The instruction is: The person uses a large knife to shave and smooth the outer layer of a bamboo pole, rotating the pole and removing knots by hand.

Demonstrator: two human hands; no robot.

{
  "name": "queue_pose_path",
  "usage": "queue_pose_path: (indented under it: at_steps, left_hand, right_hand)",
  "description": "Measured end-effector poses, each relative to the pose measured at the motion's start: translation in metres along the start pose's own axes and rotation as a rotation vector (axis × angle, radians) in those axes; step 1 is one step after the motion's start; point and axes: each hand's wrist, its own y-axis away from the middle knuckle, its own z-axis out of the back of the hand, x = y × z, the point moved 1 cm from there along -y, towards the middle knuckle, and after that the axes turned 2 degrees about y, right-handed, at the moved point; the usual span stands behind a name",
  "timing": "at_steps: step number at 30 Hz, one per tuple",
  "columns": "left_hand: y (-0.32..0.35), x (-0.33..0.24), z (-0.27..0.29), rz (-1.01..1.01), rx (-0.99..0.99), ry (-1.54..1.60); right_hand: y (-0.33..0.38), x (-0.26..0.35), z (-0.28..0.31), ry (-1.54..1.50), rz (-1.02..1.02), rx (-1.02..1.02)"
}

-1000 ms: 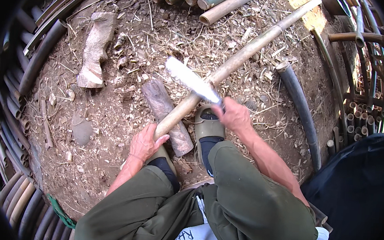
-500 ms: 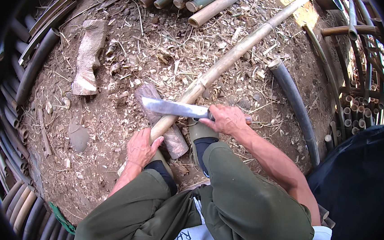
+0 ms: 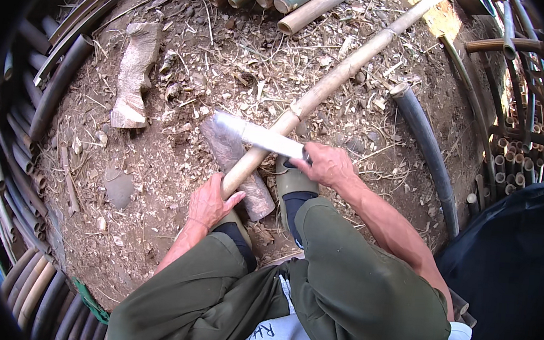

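A long pale bamboo pole (image 3: 347, 67) slants from my legs up to the far right. My left hand (image 3: 209, 201) is wrapped round its near end, thumb along the side. Under the pole, close to that hand, lies a short wooden log (image 3: 254, 197) on the ground. My right hand (image 3: 328, 165) grips the handle of a machete (image 3: 265, 139); the handle is mostly hidden by the fingers. The broad blade points left and crosses over the pole just beyond my left hand, its tip a little blurred. Whether the edge touches the pole I cannot tell.
A rough-cut wood block (image 3: 136, 76) lies at the left, and a dark bamboo pole (image 3: 422, 140) at the right. Bamboo is stacked at the back (image 3: 310, 10) and along the left side. Wood chips cover the soil (image 3: 177, 162). A dark cloth (image 3: 502, 252) is at the right.
The machete blade has tilted, its tip swinging upward and away from me. My right hand has shifted slightly to the right. My left hand keeps its hold on the pole.
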Motion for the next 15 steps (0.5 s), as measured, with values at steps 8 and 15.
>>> queue_pose_path:
  at_steps: [8, 15]
  left_hand:
    - [-0.004, 0.005, 0.002, -0.015, 0.089, 0.123]
    - [-0.008, 0.0, 0.003, 0.1, 0.161, 0.066]
  right_hand:
    - [0.002, -0.003, -0.004, -0.004, -0.009, 0.037]
    - [-0.009, -0.014, 0.006, -0.104, -0.288, 0.144]
